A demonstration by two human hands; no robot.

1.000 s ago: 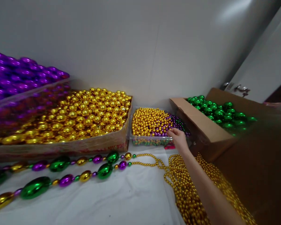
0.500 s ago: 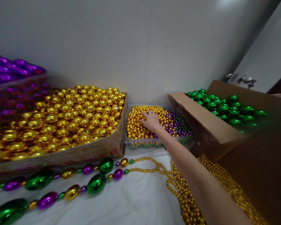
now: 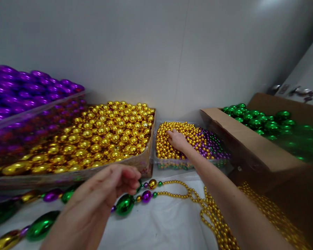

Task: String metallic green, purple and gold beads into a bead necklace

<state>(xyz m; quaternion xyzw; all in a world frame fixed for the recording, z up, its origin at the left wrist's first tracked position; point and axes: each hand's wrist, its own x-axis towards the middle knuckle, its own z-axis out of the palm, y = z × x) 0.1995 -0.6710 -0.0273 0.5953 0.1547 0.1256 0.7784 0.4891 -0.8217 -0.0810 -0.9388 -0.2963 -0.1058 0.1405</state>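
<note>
Several small gold, purple and green beads fill a clear plastic bin near the wall. My right hand reaches into that bin at the gold beads, its fingers bent together; what the fingertips pinch is hidden. In the foreground at lower left, my left hand hangs over a bead necklace, loosely curled with a hollow between fingers and thumb and nothing visible in it. The necklace has large green ovals, purple and gold beads, and a thin gold bead strand. It lies on a white cloth.
Left of the bin stands a cardboard box of large gold beads, and further left a clear-walled container of purple beads. On the right, an open carton holds green beads. Gold bead strands hang below the carton.
My left hand has come into view at lower left. The fingers of my right hand, spread before, have drawn together among the gold beads. The view has shifted left.
</note>
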